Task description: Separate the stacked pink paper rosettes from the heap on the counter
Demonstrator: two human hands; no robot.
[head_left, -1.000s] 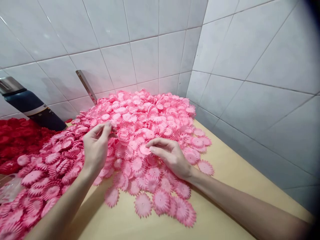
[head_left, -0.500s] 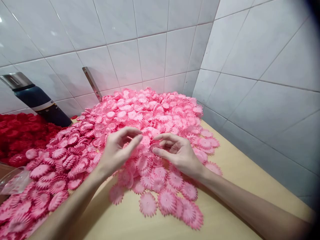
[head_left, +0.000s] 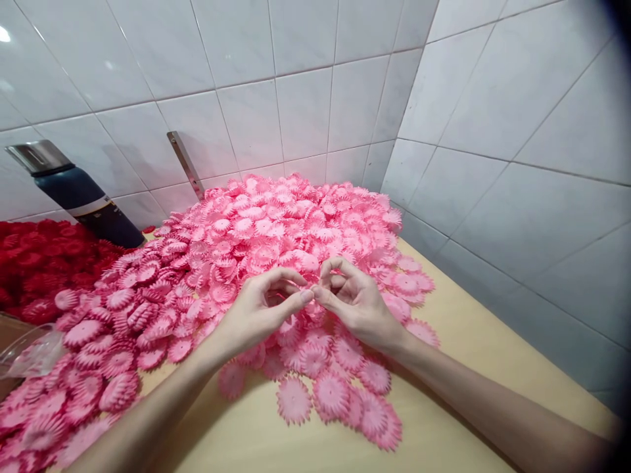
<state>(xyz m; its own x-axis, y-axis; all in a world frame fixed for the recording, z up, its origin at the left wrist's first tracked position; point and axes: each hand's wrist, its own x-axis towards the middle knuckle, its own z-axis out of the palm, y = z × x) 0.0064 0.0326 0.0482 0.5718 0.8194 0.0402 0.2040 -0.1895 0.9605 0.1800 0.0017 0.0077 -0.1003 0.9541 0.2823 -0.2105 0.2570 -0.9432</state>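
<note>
Over the big heap of pale pink, fringed flower discs point(head_left: 266, 223), my two hands meet with thumb tips together. My left hand point(head_left: 269, 302) is closed, its thumb stretched toward the fingertips. My right hand point(head_left: 352, 302) curls its index finger down to the thumb in a pinch. Whatever lies between the fingertips is too small or hidden to make out. Below the hands, a single pink flower disc point(head_left: 294, 400) lies flat on the table, close to an overlapping row of discs point(head_left: 331, 394).
Darker pink stacked discs point(head_left: 118, 299) spread down the left, with a red pile point(head_left: 44, 256) behind. A dark blue flask point(head_left: 91, 200) and a metal strip point(head_left: 185, 164) stand by the tiled wall point(head_left: 305, 98). A clear plastic container point(head_left: 37, 355) sits at the left edge of the wooden table point(head_left: 236, 433).
My left hand has moved right, closing the gap to my right hand, so the thumb tips now meet. My right hand's fingers have drawn together into a pinch.
</note>
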